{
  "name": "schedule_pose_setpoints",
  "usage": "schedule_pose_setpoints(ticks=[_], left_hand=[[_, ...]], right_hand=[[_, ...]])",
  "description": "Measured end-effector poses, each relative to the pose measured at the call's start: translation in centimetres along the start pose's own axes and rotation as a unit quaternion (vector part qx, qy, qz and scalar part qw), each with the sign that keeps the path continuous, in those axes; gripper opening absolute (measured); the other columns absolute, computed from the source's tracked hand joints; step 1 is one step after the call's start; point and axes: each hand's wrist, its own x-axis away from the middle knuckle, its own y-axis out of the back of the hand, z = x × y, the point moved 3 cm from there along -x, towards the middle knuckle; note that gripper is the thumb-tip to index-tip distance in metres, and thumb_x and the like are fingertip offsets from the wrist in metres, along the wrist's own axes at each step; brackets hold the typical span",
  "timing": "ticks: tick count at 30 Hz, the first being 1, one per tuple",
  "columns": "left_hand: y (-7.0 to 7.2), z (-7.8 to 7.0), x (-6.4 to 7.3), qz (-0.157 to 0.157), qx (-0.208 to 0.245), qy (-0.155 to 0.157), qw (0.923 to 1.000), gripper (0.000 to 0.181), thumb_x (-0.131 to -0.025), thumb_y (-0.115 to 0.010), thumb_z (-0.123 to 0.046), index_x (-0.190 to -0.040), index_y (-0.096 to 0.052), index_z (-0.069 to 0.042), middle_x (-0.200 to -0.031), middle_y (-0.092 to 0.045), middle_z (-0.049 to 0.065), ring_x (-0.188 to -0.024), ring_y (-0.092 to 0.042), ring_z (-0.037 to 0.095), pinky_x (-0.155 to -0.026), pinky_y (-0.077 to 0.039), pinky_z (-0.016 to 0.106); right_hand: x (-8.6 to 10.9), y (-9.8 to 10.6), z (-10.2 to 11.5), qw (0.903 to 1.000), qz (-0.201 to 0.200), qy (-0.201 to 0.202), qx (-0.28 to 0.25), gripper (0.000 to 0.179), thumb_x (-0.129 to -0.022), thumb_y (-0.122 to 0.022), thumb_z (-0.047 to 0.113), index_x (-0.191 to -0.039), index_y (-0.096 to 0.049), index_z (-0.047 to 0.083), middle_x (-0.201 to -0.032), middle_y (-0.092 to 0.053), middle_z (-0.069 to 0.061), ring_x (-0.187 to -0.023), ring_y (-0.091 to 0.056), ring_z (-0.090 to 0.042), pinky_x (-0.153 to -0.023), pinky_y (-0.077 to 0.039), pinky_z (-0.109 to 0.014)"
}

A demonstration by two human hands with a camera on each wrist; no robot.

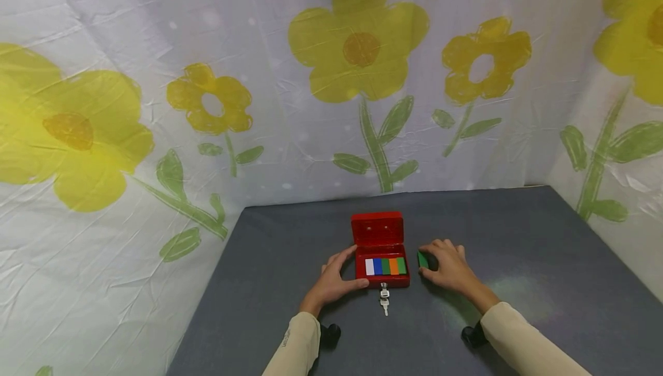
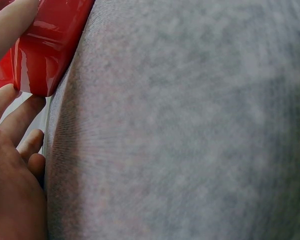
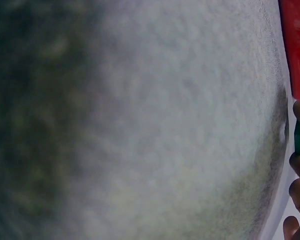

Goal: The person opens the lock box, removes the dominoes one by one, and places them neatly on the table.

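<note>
A red cash box (image 1: 381,283) stands on the dark table with its lid (image 1: 378,228) raised. Inside lies a row of coloured blocks (image 1: 385,266) in white, blue, green and orange. My left hand (image 1: 331,284) spans the left side of the box, thumb at the front corner and fingers toward the back; the left wrist view shows the fingertips against the red wall (image 2: 35,65). To the right of the box, my right hand (image 1: 449,265) pinches a green block (image 1: 422,260) between thumb and fingers. The right wrist view catches only this block's edge (image 3: 299,138) and some fingertips.
Two small keys (image 1: 384,302) hang from the lock at the front of the box and lie on the grey table (image 1: 290,249). Behind the table's far edge hangs a white cloth (image 1: 290,151) painted with yellow flowers.
</note>
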Motion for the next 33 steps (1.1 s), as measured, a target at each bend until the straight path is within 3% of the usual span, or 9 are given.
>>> schedule_pose_setpoints(ticks=[21, 33], left_hand=[[-0.01, -0.15, 0.06, -0.003, -0.003, 0.001, 1.0, 0.091, -0.074, -0.08, -0.063, -0.154, -0.038, -0.047, -0.163, -0.036, 0.004, -0.144, -0.03, 0.035, -0.109, -0.037, 0.07], [0.02, -0.18, 0.12, -0.001, -0.004, 0.004, 1.0, 0.091, -0.074, -0.08, -0.064, -0.154, -0.038, -0.047, -0.163, -0.035, 0.005, -0.144, -0.03, 0.035, -0.109, -0.037, 0.07]], right_hand=[[0.01, -0.06, -0.2, 0.9998, 0.019, -0.001, 0.003, 0.046, -0.082, -0.082, 0.023, -0.123, -0.071, 0.006, -0.115, -0.068, -0.011, -0.097, -0.051, -0.025, -0.073, -0.021, -0.037], [-0.19, 0.39, -0.06, 0.9988, 0.043, -0.01, -0.022, 0.045, -0.082, -0.083, 0.023, -0.122, -0.072, 0.006, -0.115, -0.067, -0.012, -0.097, -0.049, -0.025, -0.073, -0.02, -0.037]])
